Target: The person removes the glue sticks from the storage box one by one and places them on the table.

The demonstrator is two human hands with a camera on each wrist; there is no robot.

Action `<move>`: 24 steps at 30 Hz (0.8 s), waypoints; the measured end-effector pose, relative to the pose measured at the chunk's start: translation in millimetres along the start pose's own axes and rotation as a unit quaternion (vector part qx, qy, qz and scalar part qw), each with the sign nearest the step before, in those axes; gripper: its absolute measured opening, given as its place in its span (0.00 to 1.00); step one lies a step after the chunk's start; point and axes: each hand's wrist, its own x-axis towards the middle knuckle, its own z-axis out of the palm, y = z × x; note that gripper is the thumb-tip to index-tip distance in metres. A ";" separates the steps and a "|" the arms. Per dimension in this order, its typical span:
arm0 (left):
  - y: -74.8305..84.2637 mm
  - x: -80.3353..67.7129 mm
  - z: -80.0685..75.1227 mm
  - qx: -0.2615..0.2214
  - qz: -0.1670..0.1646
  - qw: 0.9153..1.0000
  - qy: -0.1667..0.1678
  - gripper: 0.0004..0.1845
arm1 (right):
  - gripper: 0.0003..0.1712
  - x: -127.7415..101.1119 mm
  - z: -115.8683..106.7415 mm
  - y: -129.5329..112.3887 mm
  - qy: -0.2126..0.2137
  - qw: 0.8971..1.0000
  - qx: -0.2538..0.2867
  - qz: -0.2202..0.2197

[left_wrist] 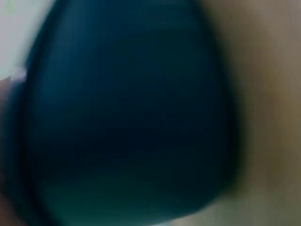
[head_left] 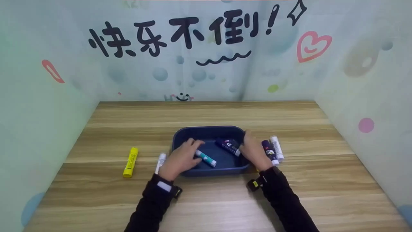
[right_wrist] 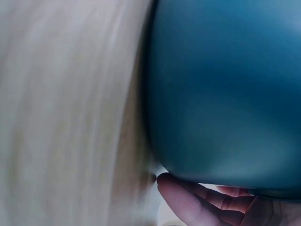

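Observation:
A navy plastic box [head_left: 212,171] sits mid-table. Inside it lie a teal glue stick [head_left: 207,159] and a dark purple glue stick [head_left: 228,146]. My left hand [head_left: 183,158] reaches over the box's left end, fingers and thumb spread around the upper end of the teal stick; contact cannot be made out. At the right end, my right hand [head_left: 255,151] grips the rim, its fingers [right_wrist: 181,197] against the outer wall in the right wrist view. The left wrist view is blurred and mostly filled by the box wall [left_wrist: 127,94].
A yellow glue stick [head_left: 130,162] lies at left. Beside my left hand is a white one [head_left: 160,162], partly covered. Right of the box lie a dark purple stick [head_left: 269,152] and a white stick [head_left: 276,148]. A bit of yellow shows by my right wrist. Printed walls surround the table.

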 end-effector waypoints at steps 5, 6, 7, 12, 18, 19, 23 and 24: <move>-2.2 1.3 9.7 0.051 0.007 0.999 -0.015 0.35 | 0.23 1.4 0.6 -0.5 -0.005 1.000 0.001 0.006; -2.3 1.5 9.9 0.055 0.010 0.998 -0.018 0.35 | 0.23 1.5 0.6 -0.6 -0.006 1.000 0.000 0.007; -2.3 1.6 10.0 0.060 0.014 0.998 -0.022 0.35 | 0.23 1.4 0.5 -0.5 -0.007 1.000 0.000 0.008; -2.1 1.0 10.7 0.070 0.026 0.997 -0.032 0.34 | 0.24 0.8 -0.1 -1.2 -0.009 1.000 -0.002 0.008; 0.5 -1.1 12.0 0.072 0.021 0.996 -0.040 0.38 | 0.29 1.5 -1.0 -4.2 -0.003 1.000 -0.001 0.009; 0.9 -1.3 12.3 0.073 0.022 0.996 -0.040 0.38 | 0.29 1.7 -0.9 -4.5 0.000 1.000 -0.002 0.009; 1.2 -1.7 13.5 0.071 0.033 0.996 -0.039 0.38 | 0.28 1.9 0.2 -5.5 0.016 1.000 -0.010 0.011; 1.3 -2.0 13.4 0.070 0.035 0.996 -0.040 0.38 | 0.27 1.7 0.5 -5.8 0.017 1.000 -0.010 0.011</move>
